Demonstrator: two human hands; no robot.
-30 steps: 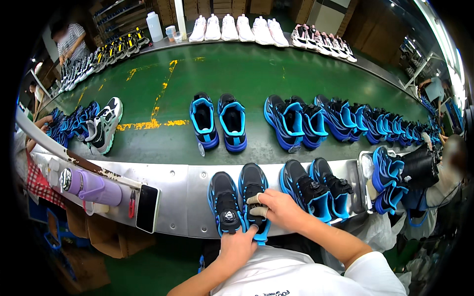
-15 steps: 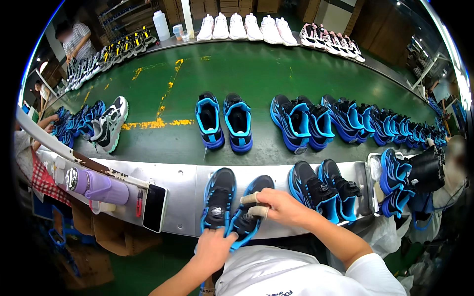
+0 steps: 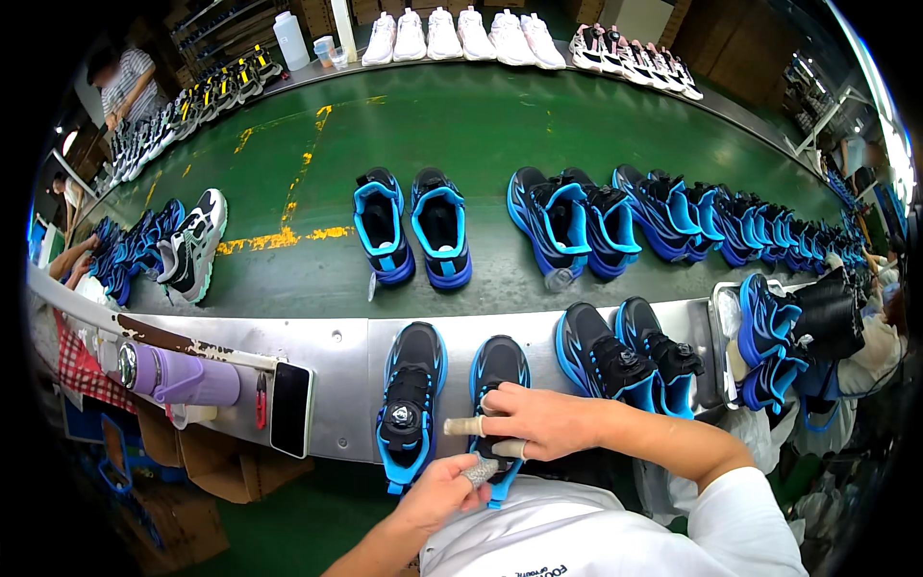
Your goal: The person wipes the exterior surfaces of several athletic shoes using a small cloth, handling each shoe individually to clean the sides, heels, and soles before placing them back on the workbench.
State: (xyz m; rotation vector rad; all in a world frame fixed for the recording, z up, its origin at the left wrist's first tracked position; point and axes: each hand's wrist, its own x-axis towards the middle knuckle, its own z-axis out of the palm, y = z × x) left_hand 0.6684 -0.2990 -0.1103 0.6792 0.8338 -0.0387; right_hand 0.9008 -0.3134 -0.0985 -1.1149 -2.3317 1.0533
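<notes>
Two black-and-blue sneakers stand on the metal ledge in front of me, toes pointing away. The left sneaker point(image 3: 414, 370) has a round dial on its tongue and no hand on it. My right hand point(image 3: 538, 423) lies across the middle of the right sneaker point(image 3: 500, 363), gripping its upper. Its index finger stretches out to the left, and pale covers wrap some fingertips. My left hand point(image 3: 444, 495) is closed at the same shoe's opening, near the heel, with a grey cover on one digit. My hands hide the right sneaker's dial area.
Another sneaker pair point(image 3: 625, 356) stands right on the ledge, near a tray point(image 3: 723, 361) with shoes. More sneakers point(image 3: 567, 226) line the green table point(image 3: 317, 279). A phone point(image 3: 291, 409), red cutter point(image 3: 261, 400) and purple bottle point(image 3: 197, 380) lie left. People work at both sides.
The two near sneakers now stand farther apart. My left hand has moved right, from between the shoes to the right shoe's opening. My right hand has moved slightly down along that shoe.
</notes>
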